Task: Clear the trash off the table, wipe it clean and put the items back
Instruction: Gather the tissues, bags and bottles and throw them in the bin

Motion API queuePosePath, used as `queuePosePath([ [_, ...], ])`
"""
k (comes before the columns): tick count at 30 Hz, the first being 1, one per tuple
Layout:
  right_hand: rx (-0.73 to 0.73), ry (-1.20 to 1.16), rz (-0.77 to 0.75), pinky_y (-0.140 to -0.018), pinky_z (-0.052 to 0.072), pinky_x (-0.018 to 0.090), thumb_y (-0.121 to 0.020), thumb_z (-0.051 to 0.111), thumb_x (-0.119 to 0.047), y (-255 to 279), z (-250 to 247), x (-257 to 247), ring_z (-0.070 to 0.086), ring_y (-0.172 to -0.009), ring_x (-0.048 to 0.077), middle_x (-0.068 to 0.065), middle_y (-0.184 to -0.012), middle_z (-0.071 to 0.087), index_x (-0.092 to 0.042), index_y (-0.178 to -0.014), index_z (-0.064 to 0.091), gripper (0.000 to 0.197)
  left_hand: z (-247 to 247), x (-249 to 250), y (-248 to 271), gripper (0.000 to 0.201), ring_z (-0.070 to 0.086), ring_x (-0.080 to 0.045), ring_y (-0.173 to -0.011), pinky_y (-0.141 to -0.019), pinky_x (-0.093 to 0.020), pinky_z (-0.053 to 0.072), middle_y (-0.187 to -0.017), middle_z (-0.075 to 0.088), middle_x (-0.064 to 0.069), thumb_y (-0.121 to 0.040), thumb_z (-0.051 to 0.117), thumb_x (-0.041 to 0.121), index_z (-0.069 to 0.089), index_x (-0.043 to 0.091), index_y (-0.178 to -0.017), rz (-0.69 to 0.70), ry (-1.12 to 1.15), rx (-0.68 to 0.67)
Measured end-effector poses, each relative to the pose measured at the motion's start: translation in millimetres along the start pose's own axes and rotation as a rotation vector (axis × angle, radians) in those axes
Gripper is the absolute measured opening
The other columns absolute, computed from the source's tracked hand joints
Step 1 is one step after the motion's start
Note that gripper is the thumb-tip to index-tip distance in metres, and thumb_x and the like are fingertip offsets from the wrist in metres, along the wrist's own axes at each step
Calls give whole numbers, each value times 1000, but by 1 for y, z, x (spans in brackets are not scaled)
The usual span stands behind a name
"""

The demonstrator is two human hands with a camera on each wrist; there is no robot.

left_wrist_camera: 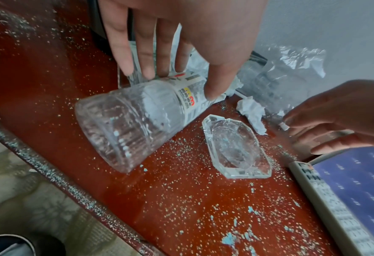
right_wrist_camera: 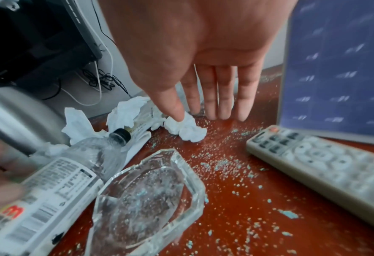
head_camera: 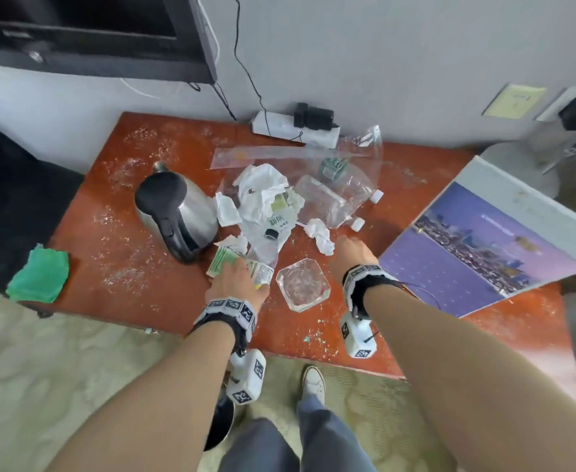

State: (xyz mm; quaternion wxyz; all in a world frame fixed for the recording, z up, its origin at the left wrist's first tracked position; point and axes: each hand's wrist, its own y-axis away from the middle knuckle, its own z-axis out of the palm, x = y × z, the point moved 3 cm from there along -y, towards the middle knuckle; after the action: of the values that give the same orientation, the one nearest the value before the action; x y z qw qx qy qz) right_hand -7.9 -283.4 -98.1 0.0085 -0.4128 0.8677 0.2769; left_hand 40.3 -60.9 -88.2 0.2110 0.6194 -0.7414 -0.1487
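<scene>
The red-brown table point(head_camera: 109, 206) is strewn with white and blue crumbs. A clear plastic bottle point(left_wrist_camera: 126, 124) with a printed label lies on its side near the front edge. My left hand point(left_wrist_camera: 181, 83) reaches over it with straight fingers, the thumb on the label and the other fingertips on its far side. My right hand point(right_wrist_camera: 200, 116) hovers open and palm down, its thumb tip touching a crumpled white tissue point(right_wrist_camera: 186, 129). A glass ashtray point(head_camera: 302, 284) sits between the two hands. More tissues, wrappers and clear plastic bags point(head_camera: 334, 185) are piled mid-table.
A steel kettle point(head_camera: 177, 212) stands left of the pile, with a green cloth point(head_camera: 38, 275) at the left edge. A grey remote point(right_wrist_camera: 324, 169) lies beside a purple picture board point(head_camera: 484, 247) on the right. A power strip point(head_camera: 296, 129) sits by the wall.
</scene>
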Motion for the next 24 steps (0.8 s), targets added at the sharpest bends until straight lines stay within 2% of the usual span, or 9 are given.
queuePosePath([
  [3, -22, -8, 31, -91, 52, 45, -89, 59, -21, -20, 13, -6, 55, -116, 33, 10, -127, 57, -13, -128, 53, 40, 1, 0, -14, 63, 55, -27, -121, -90, -43, 49, -135, 49, -5, -87, 59, 55, 42, 19, -136, -28, -9, 15],
  [5, -16, 22, 48, -92, 47, 45, -92, 57, -20, -31, 20, -11, 48, -124, 32, 10, -133, 51, -12, -137, 44, 48, 3, 1, -21, 62, 56, -26, -117, -84, -41, 50, -130, 50, -5, -84, 61, 56, 45, 19, -131, -34, -27, 31],
  [8, 9, 46, 73, -88, 47, 45, -95, 55, -20, -42, 22, -15, 47, -125, 32, 13, -136, 49, -13, -148, 30, 59, 8, 8, -27, 74, 54, -25, -118, -80, -40, 52, -131, 48, -6, -78, 65, 63, 43, 16, -131, -13, -99, 42],
  [10, 12, 39, 90, -87, 48, 45, -94, 56, -19, -47, 23, -16, 50, -122, 33, 14, -133, 51, -14, -149, 27, 63, 13, 13, -30, 85, 50, -26, -122, -80, -40, 53, -136, 43, -9, -75, 66, 68, 40, 13, -134, -11, -134, 46],
  [15, -17, 22, 109, -83, 50, 42, -92, 52, -14, -56, 30, -14, 60, -110, 34, 14, -121, 60, -12, -140, 37, 50, 20, 16, -36, 89, 51, -27, -117, -74, -38, 54, -135, 40, -11, -71, 67, 72, 42, 12, -132, -37, -155, 52],
  [19, -53, 26, 130, -81, 52, 42, -91, 51, -14, -55, 31, -12, 63, -106, 36, 16, -116, 62, -10, -138, 39, 49, 16, 19, -38, 85, 54, -24, -105, -64, -33, 45, -127, 39, -9, -72, 66, 72, 43, 12, -127, -23, -184, 35],
  [24, -75, 17, 150, -77, 52, 39, -88, 55, -18, -47, 25, -10, 63, -99, 35, 15, -109, 62, -9, -121, 50, 35, 12, 21, -37, 83, 54, -23, -100, -63, -32, 43, -123, 40, -9, -70, 70, 69, 45, 10, -123, -16, -172, 26],
])
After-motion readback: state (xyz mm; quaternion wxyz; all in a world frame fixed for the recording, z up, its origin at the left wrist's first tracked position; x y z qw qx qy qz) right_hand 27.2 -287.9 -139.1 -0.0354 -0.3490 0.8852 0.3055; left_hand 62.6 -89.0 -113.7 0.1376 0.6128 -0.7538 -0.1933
